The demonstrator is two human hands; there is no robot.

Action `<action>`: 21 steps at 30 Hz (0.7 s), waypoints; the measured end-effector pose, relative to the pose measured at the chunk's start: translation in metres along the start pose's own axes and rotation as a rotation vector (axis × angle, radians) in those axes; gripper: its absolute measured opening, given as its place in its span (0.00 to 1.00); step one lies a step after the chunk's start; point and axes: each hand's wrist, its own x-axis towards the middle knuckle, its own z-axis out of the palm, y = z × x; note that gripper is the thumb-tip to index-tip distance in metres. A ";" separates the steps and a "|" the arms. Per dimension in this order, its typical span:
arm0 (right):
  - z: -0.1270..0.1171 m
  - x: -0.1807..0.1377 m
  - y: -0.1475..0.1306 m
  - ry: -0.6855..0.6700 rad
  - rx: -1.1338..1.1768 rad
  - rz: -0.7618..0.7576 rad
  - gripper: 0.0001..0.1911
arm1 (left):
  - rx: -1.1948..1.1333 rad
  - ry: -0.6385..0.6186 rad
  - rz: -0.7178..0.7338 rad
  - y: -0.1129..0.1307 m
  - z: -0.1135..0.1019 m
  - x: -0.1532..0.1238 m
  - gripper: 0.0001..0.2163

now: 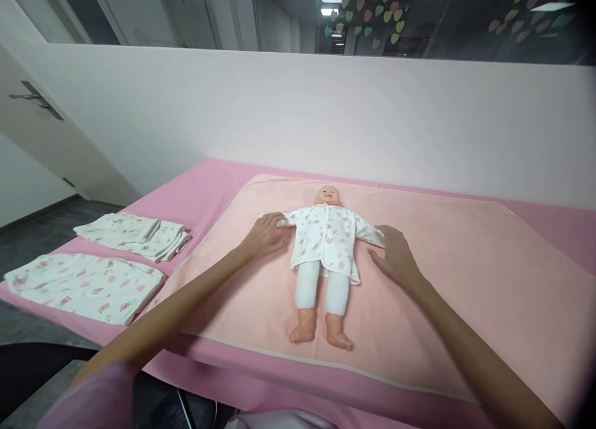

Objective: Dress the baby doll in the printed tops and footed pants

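Observation:
A baby doll lies on its back in the middle of a peach blanket, feet towards me. It wears a white printed baby shirt, closed down the front, and white leggings; its feet are bare. Both sleeves stretch out sideways. My left hand has its fingers closed over the end of the sleeve on the left. On the other side, my right hand grips the opposite sleeve's end with its fingers, the thumb apart below. The doll's hands are hidden.
Folded printed cloths and a larger folded printed cloth lie at the left on the pink table cover. A white wall with a window above stands behind the table. A door is at far left, a black chair part at lower left.

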 end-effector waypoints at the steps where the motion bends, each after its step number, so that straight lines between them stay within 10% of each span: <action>1: 0.010 0.011 0.005 -0.007 -0.024 0.045 0.36 | 0.021 0.001 -0.038 -0.005 0.008 0.016 0.26; 10: 0.004 0.084 0.044 -0.242 -0.144 0.044 0.18 | 0.117 -0.169 -0.086 -0.018 0.037 0.108 0.21; 21: 0.012 0.089 0.085 -0.248 -0.230 0.016 0.22 | 0.145 -0.193 -0.115 -0.034 0.046 0.128 0.20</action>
